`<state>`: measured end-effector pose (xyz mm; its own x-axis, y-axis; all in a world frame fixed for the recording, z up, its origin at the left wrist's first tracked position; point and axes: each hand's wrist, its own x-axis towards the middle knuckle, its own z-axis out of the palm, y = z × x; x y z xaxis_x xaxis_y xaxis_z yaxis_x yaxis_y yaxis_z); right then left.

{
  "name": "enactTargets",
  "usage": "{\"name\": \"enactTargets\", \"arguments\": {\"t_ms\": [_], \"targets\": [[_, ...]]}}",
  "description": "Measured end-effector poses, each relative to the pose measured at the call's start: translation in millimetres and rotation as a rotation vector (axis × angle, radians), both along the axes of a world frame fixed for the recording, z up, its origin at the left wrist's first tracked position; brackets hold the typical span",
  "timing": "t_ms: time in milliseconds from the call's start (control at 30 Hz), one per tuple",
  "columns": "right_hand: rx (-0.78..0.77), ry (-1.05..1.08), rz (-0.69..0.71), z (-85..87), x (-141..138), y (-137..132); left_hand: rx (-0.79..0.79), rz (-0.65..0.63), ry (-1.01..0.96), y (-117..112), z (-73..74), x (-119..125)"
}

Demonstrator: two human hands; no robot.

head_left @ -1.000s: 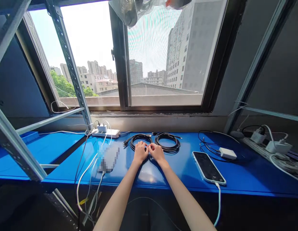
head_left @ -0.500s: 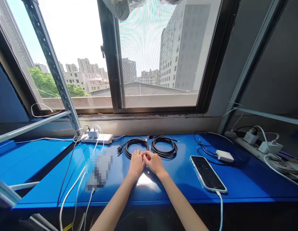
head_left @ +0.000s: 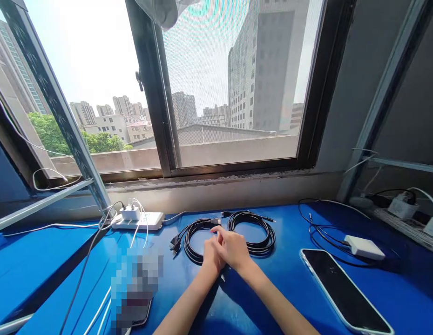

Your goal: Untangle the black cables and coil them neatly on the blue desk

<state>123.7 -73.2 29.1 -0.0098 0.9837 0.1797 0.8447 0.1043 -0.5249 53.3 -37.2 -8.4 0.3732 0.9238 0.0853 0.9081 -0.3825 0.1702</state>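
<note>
Set over the blue desk (head_left: 284, 260), with left hand (head_left: 211, 253) and right hand (head_left: 233, 247) drawn together, the right partly covering the left. On the right, with thumb and index finger seemingly brought close; on the left, with fingers curled and mostly hidden. Cannot tell whether clamped on anything. Just beyond and left of the fingers, partly overlapped by them in view: the left coil (head_left: 188, 249) of black cable. Just beyond and right of them: the right coil (head_left: 271, 237), also lying flat. Farther right of the fingers: a phone (head_left: 345, 288) and a white adapter (head_left: 365, 247). Off to their left, farther back: a white power strip (head_left: 143, 221).

To judge by the pose, busy with close two-handed work beside the left coil; probably calling next for steady fingertips, without dragging either coil. No brand or label legible; on the phone, just faint marks, too small to read.
</note>
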Motion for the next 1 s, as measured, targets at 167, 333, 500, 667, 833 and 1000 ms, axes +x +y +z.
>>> {"name": "enactTargets", "arguments": {"t_ms": [167, 333, 500, 667, 833, 1000], "targets": [[-0.085, -0.046, -0.232, 6.6, 24, 40, -0.023, 0.088, 0.083, 6, 11.9, 2], [-0.143, -0.074, -0.268, -20.4, 29, 40, -0.023, 0.067, 0.079, 11, 13.4, 0], [-0.156, -0.087, -0.261, -24.5, 30, 39, -0.031, 0.036, 0.076, 13, 10.3, -2], [-0.164, -0.049, -0.266, -23.7, 32, 40, -0.035, 0.006, 0.110, 12, 10.6, -4], [-0.175, -0.051, -0.272, -24.2, 33, 37, -0.043, -0.016, 0.105, 4, 13.4, -9], [-0.168, -0.083, -0.263, -23.8, 33, 35, -0.043, -0.019, 0.077, 1, 15.0, -10]]}}
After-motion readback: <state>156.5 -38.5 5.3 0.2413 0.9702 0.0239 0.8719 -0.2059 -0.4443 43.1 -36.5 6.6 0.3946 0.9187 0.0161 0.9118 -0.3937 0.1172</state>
